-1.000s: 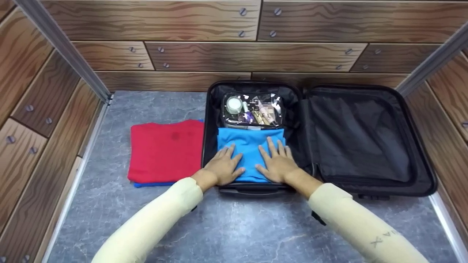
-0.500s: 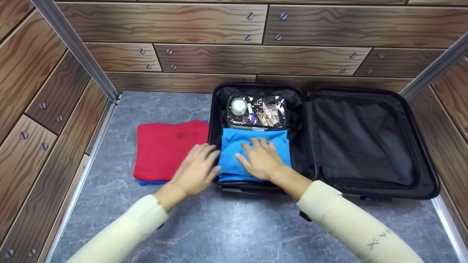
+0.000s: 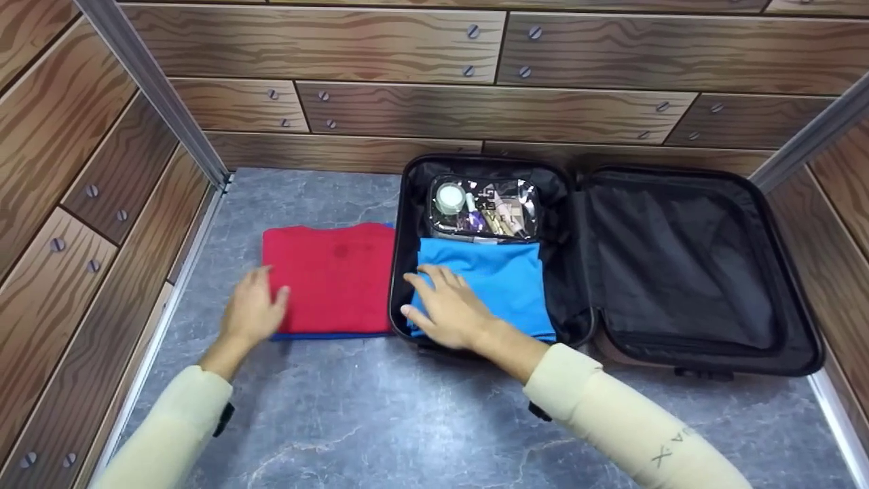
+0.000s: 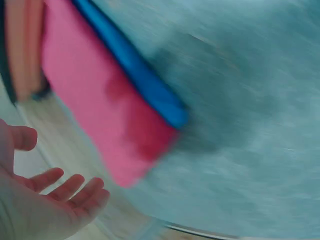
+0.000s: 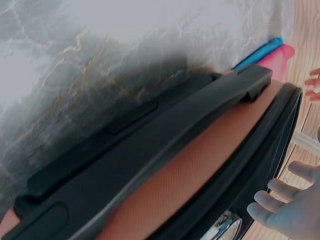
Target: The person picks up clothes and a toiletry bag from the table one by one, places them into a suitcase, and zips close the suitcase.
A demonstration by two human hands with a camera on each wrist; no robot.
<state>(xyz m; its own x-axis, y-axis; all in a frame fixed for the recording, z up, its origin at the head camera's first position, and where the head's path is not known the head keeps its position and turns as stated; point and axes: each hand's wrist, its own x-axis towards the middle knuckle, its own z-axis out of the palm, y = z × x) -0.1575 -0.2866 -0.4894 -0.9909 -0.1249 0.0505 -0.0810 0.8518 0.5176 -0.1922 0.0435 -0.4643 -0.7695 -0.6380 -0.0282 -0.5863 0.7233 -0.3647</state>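
Note:
My left hand (image 3: 252, 305) is at the left edge of a folded red shirt (image 3: 333, 278), fingers relaxed and holding nothing. Under the shirt, a strip of folded dark blue cloth (image 3: 339, 335) shows; in the left wrist view it is a blue layer (image 4: 135, 65) beside the red one. My right hand (image 3: 448, 312), fingers spread, hovers over the left part of a folded light blue garment (image 3: 506, 285). That garment lies inside an open black suitcase (image 3: 396, 285). Behind it in the same half sits a clear toiletry pouch (image 3: 485, 207) with a round jar and several tubes.
The suitcase's lid half (image 3: 679, 265) lies open on the right, its lining exposed. A carry handle (image 5: 150, 145) runs along the near side in the right wrist view. Grey marbled floor (image 3: 380, 421) extends in front, and wood-patterned walls (image 3: 407, 109) enclose the back and sides.
Both hands lay flat on the light blue garment. My left hand has since moved left, across the red shirt to its far left edge. My right hand has shifted left over the garment.

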